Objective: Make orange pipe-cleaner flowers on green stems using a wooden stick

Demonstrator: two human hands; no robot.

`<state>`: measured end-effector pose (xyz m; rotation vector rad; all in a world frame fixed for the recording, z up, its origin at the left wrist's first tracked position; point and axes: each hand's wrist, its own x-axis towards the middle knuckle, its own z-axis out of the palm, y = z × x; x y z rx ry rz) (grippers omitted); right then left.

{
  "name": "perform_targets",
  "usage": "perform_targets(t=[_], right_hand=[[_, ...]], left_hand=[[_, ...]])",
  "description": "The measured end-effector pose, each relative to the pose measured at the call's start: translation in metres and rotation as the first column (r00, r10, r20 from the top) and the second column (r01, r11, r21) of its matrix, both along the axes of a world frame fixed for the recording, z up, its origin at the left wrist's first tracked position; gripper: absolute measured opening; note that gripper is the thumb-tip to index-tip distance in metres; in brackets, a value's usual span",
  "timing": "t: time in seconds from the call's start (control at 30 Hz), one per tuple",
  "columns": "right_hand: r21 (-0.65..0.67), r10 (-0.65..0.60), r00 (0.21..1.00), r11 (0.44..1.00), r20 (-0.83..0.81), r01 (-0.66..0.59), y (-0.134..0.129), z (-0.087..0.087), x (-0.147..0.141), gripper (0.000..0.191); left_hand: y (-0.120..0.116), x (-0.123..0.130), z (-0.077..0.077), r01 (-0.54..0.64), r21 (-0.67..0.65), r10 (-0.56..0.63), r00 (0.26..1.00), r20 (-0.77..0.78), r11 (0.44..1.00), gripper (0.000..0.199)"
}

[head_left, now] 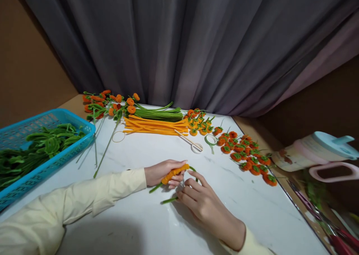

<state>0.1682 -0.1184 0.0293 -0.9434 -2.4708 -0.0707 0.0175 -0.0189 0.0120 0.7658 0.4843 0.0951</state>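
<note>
Near the middle of the white table, my left hand [166, 173] is closed around a coiled orange pipe-cleaner piece [175, 173]. A green pipe cleaner [156, 188] sticks out from the coil's lower left end, and green also curves from its upper right end toward my right hand [199, 202]. The fingers of my right hand are bent and pinch the green strand, whose end [169, 200] points left below the coil. Behind the hands lie a bundle of orange pipe cleaners [154, 126] and a bundle of green ones [158, 114].
A blue basket [70, 135] of green pieces stands left. Finished orange flowers [239, 148] spread at right, others [131, 105] at back left. Green tape [210, 139], a white ring [196, 148] with a stick, a tumbler [311, 150] and scissors [322, 217] lie around.
</note>
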Motion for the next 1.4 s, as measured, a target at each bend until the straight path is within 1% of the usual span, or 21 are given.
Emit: perform_targets(t=[0.1,0.23,0.33,0.43,0.5,0.67,0.77,0.87,0.93,1.0,1.23,1.4], right_hand=[[0.023,-0.067,0.998,0.997,-0.015,0.067,-0.001,-0.003,0.0,0.025],[-0.031,-0.116,0.992,0.993,-0.054,0.114,-0.002,-0.007,-0.001,0.022],[-0.056,-0.134,0.988,0.99,-0.082,0.13,-0.001,-0.012,-0.001,0.019],[-0.062,-0.152,0.982,0.987,-0.108,0.146,-0.001,-0.016,-0.001,0.018],[-0.056,-0.177,0.974,0.984,-0.145,0.17,-0.001,-0.019,-0.003,0.018],[-0.052,-0.237,0.945,0.971,-0.223,0.231,-0.003,-0.021,-0.007,0.018],[-0.051,-0.25,0.937,0.968,-0.243,0.245,-0.004,-0.021,-0.009,0.019],[-0.044,-0.261,0.934,0.965,-0.243,0.259,-0.005,-0.021,-0.011,0.021],[-0.025,-0.269,0.932,0.962,-0.244,0.271,-0.005,-0.022,-0.011,0.022],[0.006,-0.277,0.93,0.958,-0.244,0.287,-0.005,-0.023,-0.012,0.023],[0.123,-0.293,0.939,0.94,-0.18,0.317,-0.004,-0.029,-0.018,0.025],[0.19,-0.32,0.939,0.921,-0.127,0.339,-0.005,-0.03,-0.02,0.027]], left_hand=[[0.0,0.006,-0.001,-0.056,0.015,0.056,0.998,-0.008,0.998,0.04],[-0.001,0.014,0.0,-0.183,0.045,0.184,0.983,-0.015,0.982,0.045],[-0.003,0.016,0.0,-0.252,0.064,0.252,0.968,0.001,0.966,0.045],[-0.003,0.016,0.0,-0.277,0.029,0.278,0.961,-0.009,0.96,0.044],[-0.002,0.015,-0.002,-0.28,0.001,0.28,0.96,-0.017,0.96,0.047],[0.0,0.014,-0.005,-0.308,-0.016,0.309,0.95,0.036,0.951,0.053],[-0.002,0.016,-0.005,-0.35,-0.043,0.351,0.936,0.038,0.936,0.052],[-0.005,0.021,-0.003,-0.439,-0.103,0.443,0.896,0.02,0.893,0.048],[-0.007,0.025,-0.002,-0.498,-0.146,0.504,0.864,0.003,0.854,0.045],[-0.008,0.027,-0.002,-0.531,-0.177,0.539,0.842,-0.005,0.829,0.044],[-0.009,0.032,-0.004,-0.586,-0.225,0.601,0.799,-0.001,0.779,0.041],[-0.012,0.037,-0.004,-0.601,-0.229,0.615,0.788,-0.012,0.766,0.041]])
